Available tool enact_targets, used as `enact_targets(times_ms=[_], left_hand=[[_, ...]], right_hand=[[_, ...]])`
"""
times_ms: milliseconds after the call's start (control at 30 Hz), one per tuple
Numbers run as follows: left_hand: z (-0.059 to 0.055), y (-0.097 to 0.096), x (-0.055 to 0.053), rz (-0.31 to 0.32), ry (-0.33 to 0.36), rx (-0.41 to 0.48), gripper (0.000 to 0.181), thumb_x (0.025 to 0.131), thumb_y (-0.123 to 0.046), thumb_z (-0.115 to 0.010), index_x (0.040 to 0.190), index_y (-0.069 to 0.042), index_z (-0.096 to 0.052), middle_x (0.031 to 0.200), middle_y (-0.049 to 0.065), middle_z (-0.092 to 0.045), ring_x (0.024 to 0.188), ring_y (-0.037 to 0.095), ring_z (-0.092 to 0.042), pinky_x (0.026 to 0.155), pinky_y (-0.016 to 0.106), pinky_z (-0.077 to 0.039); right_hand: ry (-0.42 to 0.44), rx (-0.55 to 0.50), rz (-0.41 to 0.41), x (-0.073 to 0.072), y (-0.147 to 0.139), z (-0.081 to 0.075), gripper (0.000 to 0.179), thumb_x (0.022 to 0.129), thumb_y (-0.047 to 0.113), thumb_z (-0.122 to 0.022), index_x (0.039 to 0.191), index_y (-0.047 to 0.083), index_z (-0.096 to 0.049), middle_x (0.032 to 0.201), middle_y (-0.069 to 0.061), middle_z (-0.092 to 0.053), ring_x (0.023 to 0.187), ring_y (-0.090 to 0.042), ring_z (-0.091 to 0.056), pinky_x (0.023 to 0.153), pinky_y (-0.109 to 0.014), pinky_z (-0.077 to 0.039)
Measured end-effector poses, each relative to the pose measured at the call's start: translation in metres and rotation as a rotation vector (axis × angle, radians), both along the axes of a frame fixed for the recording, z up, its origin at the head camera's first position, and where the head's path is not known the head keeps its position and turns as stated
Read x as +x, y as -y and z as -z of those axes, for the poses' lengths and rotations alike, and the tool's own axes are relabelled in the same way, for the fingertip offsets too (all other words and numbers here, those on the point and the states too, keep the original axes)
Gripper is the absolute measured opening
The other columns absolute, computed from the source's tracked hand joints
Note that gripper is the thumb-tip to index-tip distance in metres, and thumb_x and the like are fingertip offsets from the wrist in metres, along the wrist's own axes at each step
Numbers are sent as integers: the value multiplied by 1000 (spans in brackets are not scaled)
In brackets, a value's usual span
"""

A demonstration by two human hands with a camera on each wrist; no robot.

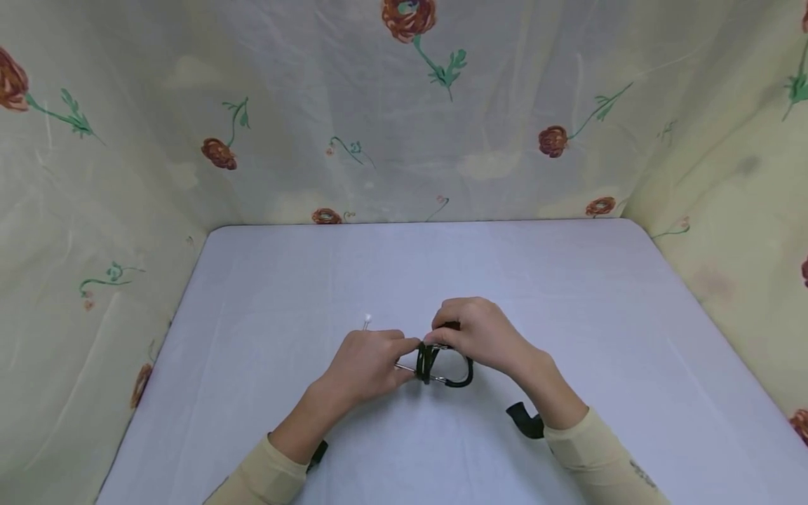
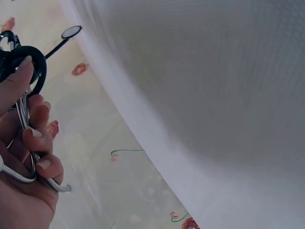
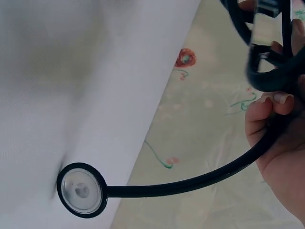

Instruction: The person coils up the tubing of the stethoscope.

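Both hands hold a stethoscope [image 1: 425, 363] over the middle of the table, its black tubing wound in loops around the metal part. My left hand [image 1: 367, 361] grips the metal ear tubes [image 2: 23, 112], fingers curled around them and thumb on the coiled tubing. A white ear tip [image 1: 368, 318] sticks up beyond this hand. My right hand [image 1: 482, 333] pinches the tubing at the right side of the loops. From its curled fingers a length of tubing [image 3: 190, 182] runs out to the round chest piece [image 3: 82, 190] in the right wrist view.
A white-covered table [image 1: 265, 280] spreads under the hands. Cloth with a flower print [image 1: 492, 105] stands behind it and along both sides. Black pieces show under both wrists, such as the curved black piece [image 1: 525, 421] by the right sleeve.
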State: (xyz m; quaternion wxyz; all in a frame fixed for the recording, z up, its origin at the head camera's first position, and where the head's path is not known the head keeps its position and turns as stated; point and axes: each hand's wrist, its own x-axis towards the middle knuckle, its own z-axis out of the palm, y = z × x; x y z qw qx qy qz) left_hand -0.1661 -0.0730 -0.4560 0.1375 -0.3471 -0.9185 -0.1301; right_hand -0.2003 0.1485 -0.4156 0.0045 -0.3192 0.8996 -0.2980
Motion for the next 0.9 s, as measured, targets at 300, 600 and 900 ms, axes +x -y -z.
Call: enact_targets(times_ms=[300,600,900], left_hand=[[2,4,0,85,-6,111,32,75,-33,-84,104,-27,-73,68,-16,-56,57,-3,-45,51,12,-31],[-1,8,0,189,-5,235,36,77,-28,-83,111,-24,-73,73,-16,-60,61,-4,-49,56,11,-36],[-3,9,1,209,45,318,36,77,-21,-84,111,-22,-74,75,-13,-65,64,-2,-55,57,9,-39]], right_hand=[[162,-94,2,-6,-4,5,16,84,35,-77,75,22,-74,74,10,-66,67,-7,-55,60,-23,-46],[388,-222,-9,-9,-8,6,11,87,24,-76,78,18,-74,80,-5,-72,72,-14,-59,68,-28,-48],[484,-283,-31,-9,-13,11,13,92,22,-70,86,12,-75,85,-15,-70,75,-13,-59,73,-29,-50]])
